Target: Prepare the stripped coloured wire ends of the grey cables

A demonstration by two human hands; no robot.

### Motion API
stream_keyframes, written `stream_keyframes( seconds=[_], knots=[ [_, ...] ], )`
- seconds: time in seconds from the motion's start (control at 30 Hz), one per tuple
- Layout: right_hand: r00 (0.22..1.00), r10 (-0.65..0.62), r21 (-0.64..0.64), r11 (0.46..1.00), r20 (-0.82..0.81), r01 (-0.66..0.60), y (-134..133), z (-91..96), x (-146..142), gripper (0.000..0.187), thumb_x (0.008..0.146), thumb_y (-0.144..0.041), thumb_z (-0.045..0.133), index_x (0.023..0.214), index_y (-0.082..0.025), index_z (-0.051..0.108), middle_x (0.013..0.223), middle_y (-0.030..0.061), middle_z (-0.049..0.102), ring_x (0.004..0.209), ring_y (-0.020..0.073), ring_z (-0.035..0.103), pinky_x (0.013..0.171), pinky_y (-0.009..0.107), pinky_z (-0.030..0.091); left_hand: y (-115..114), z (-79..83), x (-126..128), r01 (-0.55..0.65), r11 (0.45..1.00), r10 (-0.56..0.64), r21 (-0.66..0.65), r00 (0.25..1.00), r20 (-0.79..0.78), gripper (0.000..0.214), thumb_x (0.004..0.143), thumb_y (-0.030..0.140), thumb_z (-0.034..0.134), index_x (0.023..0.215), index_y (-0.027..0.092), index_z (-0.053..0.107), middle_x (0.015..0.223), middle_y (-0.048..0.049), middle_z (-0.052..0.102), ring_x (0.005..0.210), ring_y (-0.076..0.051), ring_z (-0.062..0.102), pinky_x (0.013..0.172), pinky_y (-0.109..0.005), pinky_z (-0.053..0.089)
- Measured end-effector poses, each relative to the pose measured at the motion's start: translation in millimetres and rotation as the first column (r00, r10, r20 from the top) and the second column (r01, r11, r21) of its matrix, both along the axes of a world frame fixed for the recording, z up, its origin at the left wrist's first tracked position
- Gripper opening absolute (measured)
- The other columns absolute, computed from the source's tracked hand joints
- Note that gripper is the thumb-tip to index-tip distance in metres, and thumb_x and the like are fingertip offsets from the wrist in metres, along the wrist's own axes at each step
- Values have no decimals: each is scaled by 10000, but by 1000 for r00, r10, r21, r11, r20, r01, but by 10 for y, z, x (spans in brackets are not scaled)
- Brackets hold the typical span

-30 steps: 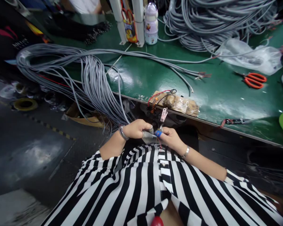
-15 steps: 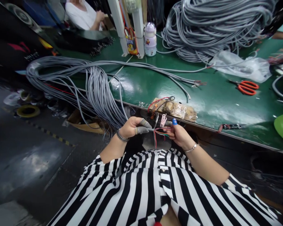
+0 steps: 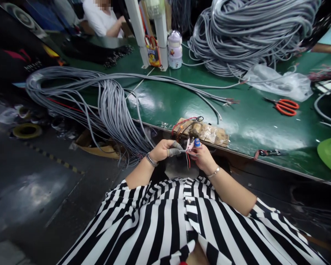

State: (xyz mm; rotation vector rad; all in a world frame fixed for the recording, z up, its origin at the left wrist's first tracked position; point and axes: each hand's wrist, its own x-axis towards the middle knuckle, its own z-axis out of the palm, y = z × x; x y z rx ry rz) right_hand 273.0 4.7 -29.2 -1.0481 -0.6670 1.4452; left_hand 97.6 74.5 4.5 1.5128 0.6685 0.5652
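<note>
Left hand (image 3: 163, 150) pinches cable (image 3: 183, 151), right hand (image 3: 204, 159) apparently its wires (image 3: 189, 162).

1. No word, brand or number can be read with certainty.
2. Yellow-and-blue packet (image 3: 153, 57), just left of the lilac drinking bottle (image 3: 175, 50): bold lettering across its front, too small and blurred to spell out.
3. Lilac drinking bottle itself: small coloured prints on its pale side, details too small to tell.
4. Black panel (image 3: 19, 65), far left of the bottle: pale, blurred lettering near a pink mark.
5. Floor tape (image 3: 56, 158), lower left of the bottle: yellow-and-black striped marking.
</note>
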Motion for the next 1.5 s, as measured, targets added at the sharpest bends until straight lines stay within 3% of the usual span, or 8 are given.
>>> stream_keyframes(
  seconds=[0.1, 0.2, 0.37, 0.53, 0.83, 1.23, 1.5],
  knots=[
    [991, 71, -14, 997, -109, -73, 50, -7, 4, 625, 639, -797, 618, 630, -199, 437, 469, -85, 293, 411, 48, 181, 386, 215, 155, -2, 4, 22, 36, 998, -36, -42, 999, 0, 406, 629, 445, 813, 758, 77, 701, 534, -1, 597, 429, -50, 432, 426, -176, 335],
    [986, 23, -27, 999, -167, -28, 86, -10, -6, 615, 636, -762, 660, 617, -202, 407, 485, -88, 271, 415, 44, 170, 385, 209, 144, 9, 20, 37, 65, 996, -64, -62, 998, 12, 397, 635, 442, 812, 740, 78, 695, 522, 9, 578, 433, -48, 428, 434, -175, 333],
    [973, 28, -16, 999, -229, -33, 95, -24, -26, 581, 625, -713, 714, 623, -195, 451, 483, -88, 244, 428, 49, 166, 397, 206, 153, 56, 4, 44, 110, 991, -109, -72, 994, 13, 391, 631, 436, 820, 742, 79, 704, 597, -28, 636, 507, -79, 514, 502, -192, 401],
    [968, 58, -1, 998, -246, -60, 81, -15, -19, 587, 597, -701, 740, 629, -192, 449, 493, -93, 246, 444, 46, 117, 409, 212, 84, 72, -46, 61, 168, 983, -168, -72, 986, 4, 380, 630, 431, 823, 746, 87, 709, 690, -55, 682, 625, -122, 594, 634, -238, 481],
    [960, 59, 9, 998, -275, -59, 67, -2, -25, 635, 572, -703, 754, 604, -201, 366, 477, -103, 238, 428, 35, 136, 392, 198, 107, 84, -103, 70, 158, 983, -162, -95, 986, -37, 394, 626, 438, 820, 738, 79, 701, 653, -37, 659, 588, -104, 564, 597, -217, 452],
    [956, 65, 43, 998, -286, -55, 68, -20, -15, 593, 637, -671, 738, 587, -185, 401, 456, -103, 237, 401, 23, 147, 379, 192, 102, 77, -47, 33, 135, 982, -138, -128, 990, -8, 391, 624, 435, 821, 717, 77, 696, 615, -26, 629, 541, -83, 517, 535, -193, 392],
    [951, 58, 22, 998, -305, -54, 65, 1, -19, 606, 601, -670, 761, 590, -189, 393, 454, -110, 233, 394, 21, 146, 367, 186, 115, 95, -126, 67, 142, 977, -147, -161, 989, -19, 378, 624, 419, 824, 721, 80, 688, 651, -30, 649, 588, -99, 551, 604, -213, 433]
  ],
)
